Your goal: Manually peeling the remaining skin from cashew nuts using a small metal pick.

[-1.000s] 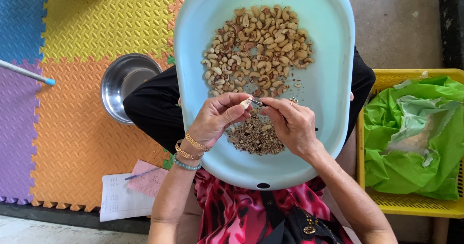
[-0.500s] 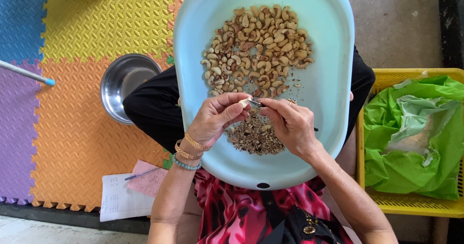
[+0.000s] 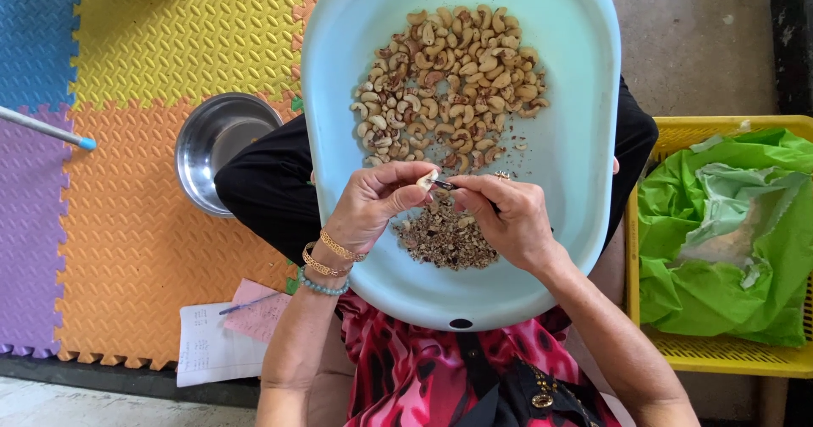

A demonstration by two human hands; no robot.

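Fingers [image 3: 405,192] of left hand [image 3: 373,207] pinch pale cashew [image 3: 428,179]; right hand [image 3: 508,215] grips sm. dark blade [image 3: 444,185] w/ tip on it.

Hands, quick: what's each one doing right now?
Left hand: closed, fingertips pinching a pale cashew nut over the light blue tray.
Right hand: closed on a small dark tool, its tip at the nut.

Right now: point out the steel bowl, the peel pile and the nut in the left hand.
steel bowl [image 3: 222,152], head view, bare inner bottom.
peel pile [image 3: 447,239], head view, middle of heap.
nut [image 3: 428,180], head view, pale tip at left hand [image 3: 373,207] fingertips.
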